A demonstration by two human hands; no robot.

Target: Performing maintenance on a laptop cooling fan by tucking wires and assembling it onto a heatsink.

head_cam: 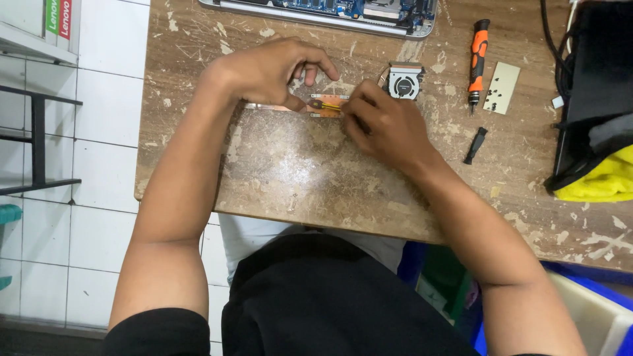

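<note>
A copper heat pipe assembly [328, 105] lies on the worn wooden table [290, 171], joined to a small grey cooling fan [403, 82]. My left hand [270, 69] presses on the copper strip with thumb and fingertips. My right hand [382, 122] pinches a small yellow-tipped tool [324, 103] against the copper plate. What the right fingers grip beyond the tool is hidden.
An opened laptop base [330, 12] lies along the far edge. An orange-and-black screwdriver [477, 59], a pale card with several tiny screws [502, 87] and a small black bit [475, 145] lie to the right. A black bag with yellow cloth [597, 178] sits far right.
</note>
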